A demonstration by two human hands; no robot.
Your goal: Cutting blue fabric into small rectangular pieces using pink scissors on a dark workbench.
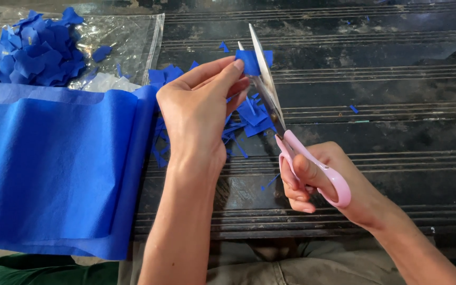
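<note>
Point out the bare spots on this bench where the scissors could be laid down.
Bare: dark bench right of the scissors, beyond the right hand. Crowded: blue scraps under the left hand, folded blue sheet, plastic bag.

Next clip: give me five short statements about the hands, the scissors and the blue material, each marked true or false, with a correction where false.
1. The right hand holds pink-handled scissors. True.
2. The left hand pinches a small blue piece at the blades. True.
3. The cut blue pieces at top left lie in a metal bowl. False: they lie on a clear plastic bag.
4. The large blue sheet lies to the right of the scissors. False: it lies to the left.
5. Blue scraps lie on the dark ridged surface under the hands. True.
</note>
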